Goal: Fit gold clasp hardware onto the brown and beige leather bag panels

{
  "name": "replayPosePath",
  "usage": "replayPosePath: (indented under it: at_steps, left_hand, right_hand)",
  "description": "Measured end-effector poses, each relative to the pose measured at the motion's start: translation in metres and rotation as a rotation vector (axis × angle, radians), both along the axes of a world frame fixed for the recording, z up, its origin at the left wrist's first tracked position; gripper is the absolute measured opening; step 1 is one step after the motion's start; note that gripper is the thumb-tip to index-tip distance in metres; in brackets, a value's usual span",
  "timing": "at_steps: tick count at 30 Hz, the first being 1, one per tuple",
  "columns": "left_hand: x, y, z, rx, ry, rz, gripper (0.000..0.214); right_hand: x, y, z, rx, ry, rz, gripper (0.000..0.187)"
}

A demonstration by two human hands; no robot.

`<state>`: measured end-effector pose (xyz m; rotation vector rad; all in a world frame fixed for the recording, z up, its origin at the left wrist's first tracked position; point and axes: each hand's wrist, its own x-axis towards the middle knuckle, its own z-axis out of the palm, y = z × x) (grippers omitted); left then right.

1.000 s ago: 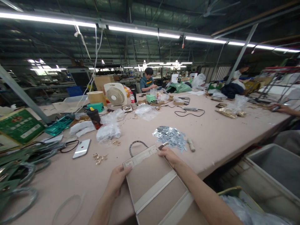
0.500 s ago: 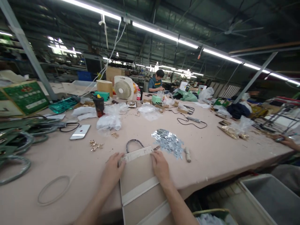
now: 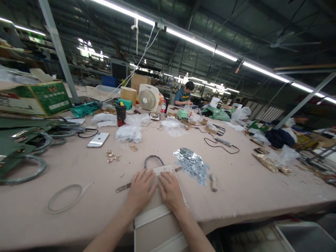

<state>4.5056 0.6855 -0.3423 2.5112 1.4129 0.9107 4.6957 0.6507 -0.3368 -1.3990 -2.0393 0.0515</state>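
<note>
My left hand (image 3: 141, 189) lies flat on the top end of a beige bag panel (image 3: 151, 234) with pale strips across it. Beside it, my right hand (image 3: 170, 190) rests on the same end, fingers stretched forward and nearly side by side with the left. A dark curved handle (image 3: 153, 156) sticks out beyond the panel's far edge. Strap ends with metal fittings show at both sides: the left strap end (image 3: 123, 188) and the right strap end (image 3: 179, 169). Neither hand grips anything; what lies under the fingers is hidden.
Thin silvery metal plates (image 3: 193, 162) lie heaped to the right, by a small wrapped roll (image 3: 213, 182). Gold fittings (image 3: 112, 156), a phone (image 3: 98, 140), a clear ring (image 3: 65, 198) and green bag pieces (image 3: 15, 150) are leftward. A soldering-iron-like tool (image 3: 223, 141) and a seated person (image 3: 183, 96) are farther back.
Both hands have moved from the panel's side edges inward onto its top end, now flat and close together. The left strap end has come into sight. The view has swung slightly left.
</note>
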Motion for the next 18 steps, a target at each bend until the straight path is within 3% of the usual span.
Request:
replayPosePath:
  at_steps: [4, 10, 15, 18]
  left_hand:
    - [0.000, 0.001, -0.007, 0.073, 0.059, 0.021, 0.044]
    - [0.007, 0.003, -0.002, 0.127, 0.151, 0.052, 0.041]
    - [0.013, 0.005, 0.000, 0.153, 0.172, 0.059, 0.043]
    - [0.016, 0.006, -0.002, 0.182, 0.158, 0.053, 0.044]
  right_hand:
    - [0.001, 0.005, -0.005, 0.002, -0.036, -0.012, 0.050]
    - [-0.002, 0.009, -0.011, -0.008, -0.086, -0.089, 0.049]
    - [0.007, 0.007, -0.005, -0.050, 0.011, -0.037, 0.053]
    - [0.020, -0.009, 0.004, -0.070, 0.123, -0.056, 0.063]
